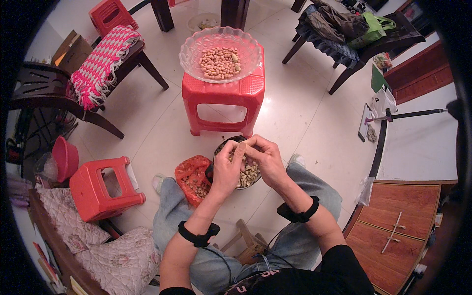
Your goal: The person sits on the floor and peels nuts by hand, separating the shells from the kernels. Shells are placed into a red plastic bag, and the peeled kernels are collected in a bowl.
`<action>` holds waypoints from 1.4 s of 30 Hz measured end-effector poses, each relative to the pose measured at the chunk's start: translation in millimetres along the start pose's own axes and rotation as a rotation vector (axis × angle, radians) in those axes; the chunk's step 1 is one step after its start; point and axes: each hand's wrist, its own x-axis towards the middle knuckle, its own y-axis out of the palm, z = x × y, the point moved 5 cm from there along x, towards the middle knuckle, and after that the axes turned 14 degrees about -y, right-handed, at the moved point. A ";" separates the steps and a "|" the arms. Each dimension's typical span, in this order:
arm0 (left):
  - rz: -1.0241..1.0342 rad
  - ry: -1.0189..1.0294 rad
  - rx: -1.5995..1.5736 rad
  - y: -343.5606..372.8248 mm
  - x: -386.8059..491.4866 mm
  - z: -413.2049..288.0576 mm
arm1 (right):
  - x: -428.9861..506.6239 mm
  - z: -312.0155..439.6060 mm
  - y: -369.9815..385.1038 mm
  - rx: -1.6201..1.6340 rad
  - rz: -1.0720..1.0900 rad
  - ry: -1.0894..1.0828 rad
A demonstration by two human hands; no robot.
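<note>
My left hand (228,166) and my right hand (266,158) meet at the fingertips above a dark round container; whatever is between the fingers is too small or hidden to tell. Broken shells (247,177) lie in that container, partly covered by my hands. To its left stands an open red plastic bag (191,164) with unshelled nuts or seeds inside. Beyond my hands, a clear scalloped plastic bowl (186,61) holds many pinkish shelled peanuts (217,62) and rests on a red plastic stool (221,96).
Another red stool (84,188) lies tipped on its side at the left, near a pink basin (66,158). Chairs bearing a pink-and-white knitted cloth (107,62) and clothes (332,22) stand farther off. A wooden cabinet (402,210) is at the right.
</note>
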 end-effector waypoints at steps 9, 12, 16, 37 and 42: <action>0.097 -0.034 -0.243 10.8 0.6 3.0 | -3.5 -5.5 0.6 0.002 -0.152 -0.093; 0.032 -0.010 -0.161 8.6 -0.4 5.9 | -7.5 -7.3 3.6 -0.008 -0.165 -0.126; -0.137 0.088 -0.024 6.4 -3.6 6.9 | -11.5 -9.1 7.4 -0.139 -0.185 -0.156; -0.221 -0.017 -0.127 -4.1 -2.8 12.6 | -13.0 -18.9 15.6 -0.032 -0.120 -0.128; -0.148 -0.057 -0.131 -8.4 1.3 11.1 | -4.6 -5.8 5.7 -0.151 -0.021 -0.192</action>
